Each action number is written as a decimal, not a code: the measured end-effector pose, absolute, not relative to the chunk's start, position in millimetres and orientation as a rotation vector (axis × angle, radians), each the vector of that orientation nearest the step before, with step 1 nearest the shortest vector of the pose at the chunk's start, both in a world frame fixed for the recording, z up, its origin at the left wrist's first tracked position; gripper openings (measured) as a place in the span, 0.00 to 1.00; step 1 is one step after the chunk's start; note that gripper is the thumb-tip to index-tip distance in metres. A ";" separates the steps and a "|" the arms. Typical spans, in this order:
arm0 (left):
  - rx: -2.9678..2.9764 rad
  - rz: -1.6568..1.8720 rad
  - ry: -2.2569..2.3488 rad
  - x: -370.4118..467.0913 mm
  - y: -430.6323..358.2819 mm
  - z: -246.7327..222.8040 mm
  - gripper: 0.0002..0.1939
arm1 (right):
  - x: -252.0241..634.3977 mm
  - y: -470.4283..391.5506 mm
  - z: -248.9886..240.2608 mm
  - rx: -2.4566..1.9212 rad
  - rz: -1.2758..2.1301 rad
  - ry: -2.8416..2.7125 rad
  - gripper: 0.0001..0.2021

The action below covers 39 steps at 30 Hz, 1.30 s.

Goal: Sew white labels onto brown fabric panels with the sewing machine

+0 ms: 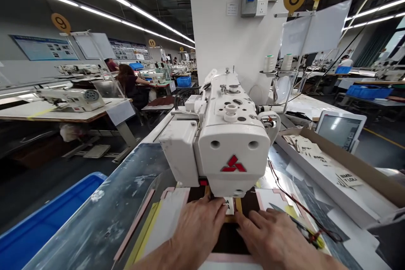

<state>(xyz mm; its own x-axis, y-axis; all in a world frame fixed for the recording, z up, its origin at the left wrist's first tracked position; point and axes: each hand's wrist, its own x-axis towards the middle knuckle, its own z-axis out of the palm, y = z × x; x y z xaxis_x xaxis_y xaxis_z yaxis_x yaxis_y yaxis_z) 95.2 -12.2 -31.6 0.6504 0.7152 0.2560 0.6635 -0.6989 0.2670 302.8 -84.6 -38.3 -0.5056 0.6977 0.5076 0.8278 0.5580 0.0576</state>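
Below the head of a white industrial sewing machine (232,143), a small white label (229,206) with black lettering lies on dark brown fabric (228,238). A thin yellow-brown frame (238,206) surrounds the label, which is partly covered by fingers. My left hand (201,223) rests palm down, its fingertips stretched to the label's left edge and the frame. On the right side, my right hand (274,234) lies on the fabric with fingers extended, its index fingertip near the frame's lower right corner. The needle area is hidden behind the machine head.
A cardboard box (376,185) of printed labels (349,179) stands at the right, before a tablet-like screen (341,130). Thread snips (311,236) lie beside my right hand. A blue bin (53,219) is at lower left. Another person (129,82) sits further back left.
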 end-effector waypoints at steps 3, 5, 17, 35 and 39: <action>2.694 0.511 1.196 98.1 -12.4 -33.6 0.12 | 304.2 -86.4 -40.5 -1.189 -0.391 -2.359 0.07; 2.678 0.516 1.230 98.6 -12.7 -33.6 0.11 | 303.6 -87.2 -41.2 -1.145 -0.380 -2.343 0.07; 2.729 0.625 1.139 59.6 -9.3 -37.9 0.09 | 303.8 -90.5 -38.0 -1.110 -0.412 -2.300 0.08; 2.955 0.160 0.501 69.3 4.7 -3.8 0.32 | 303.3 -81.9 -40.5 -1.427 -0.258 -2.530 0.23; 2.890 0.030 0.503 67.7 10.6 4.3 0.36 | 304.9 -82.6 -37.1 -1.408 -0.222 -2.543 0.22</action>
<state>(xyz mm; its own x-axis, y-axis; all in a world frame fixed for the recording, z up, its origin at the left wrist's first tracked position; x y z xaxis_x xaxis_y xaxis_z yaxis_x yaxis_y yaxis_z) 67.7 10.6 4.3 0.9417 0.3361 -0.0154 0.3319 -0.9204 0.2067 304.9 -82.6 -37.1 -0.5139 0.8147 0.2686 0.8489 0.5281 0.0225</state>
